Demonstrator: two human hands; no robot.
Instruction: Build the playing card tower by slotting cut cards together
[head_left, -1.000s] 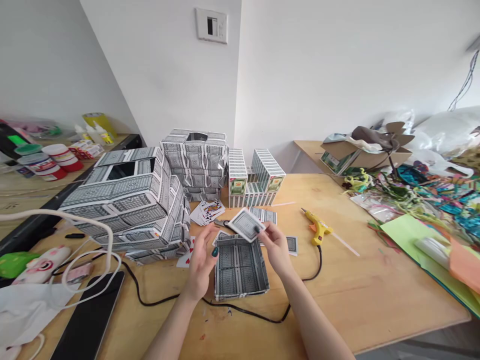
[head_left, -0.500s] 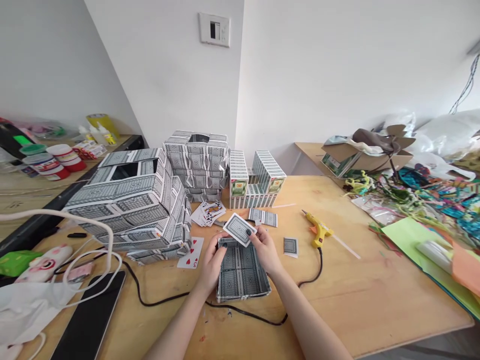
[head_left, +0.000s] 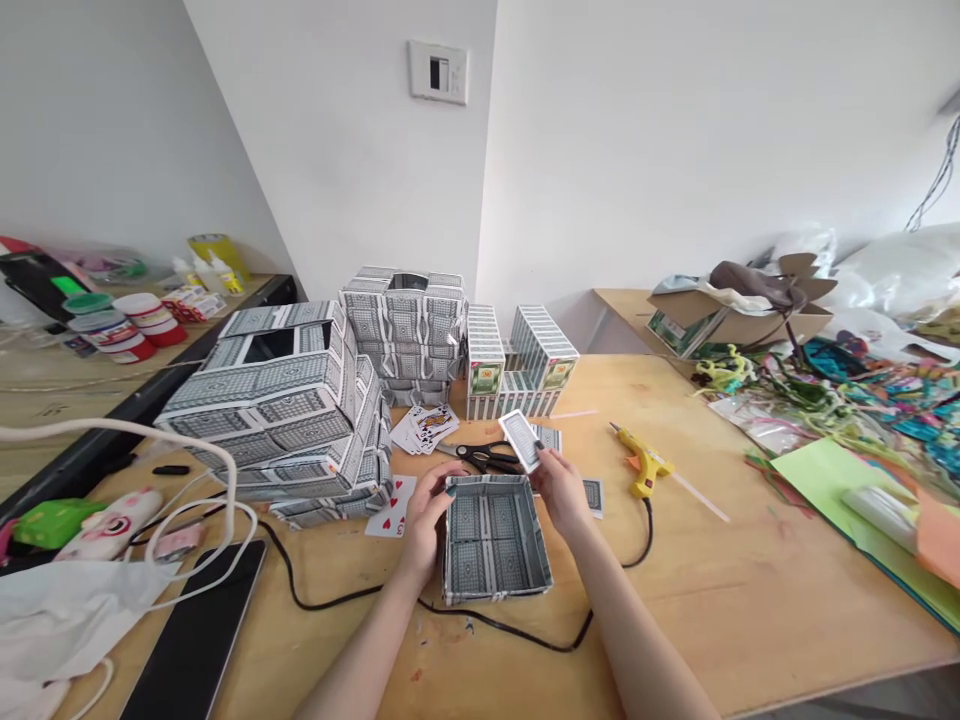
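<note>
A shallow open box made of grey-patterned playing cards (head_left: 495, 595) sits on the table in front of me. My left hand (head_left: 426, 525) grips its left wall near the far corner, thumb at the rim. Between the thumb and fingers of my right hand (head_left: 562, 492), a single playing card (head_left: 519, 440) is held up, tilted, beyond the box's far right corner. Black-handled scissors (head_left: 487, 457) lie just behind the box. Part of a small stack of cards (head_left: 593, 497) shows beside my right wrist, and a three of hearts (head_left: 390, 508) lies left of my left hand.
Card-covered boxes (head_left: 255, 400) are stacked at left, with another card structure (head_left: 405, 330) behind. Small green-and-white boxes (head_left: 525, 365) stand by the wall. A yellow glue gun (head_left: 643, 463) lies at right, its black cord crossing in front. A phone (head_left: 199, 640) lies front left.
My right hand has moved right with the card, away from over the box, and the card has turned more upright. The scissors now show more fully. The view has shifted slightly.
</note>
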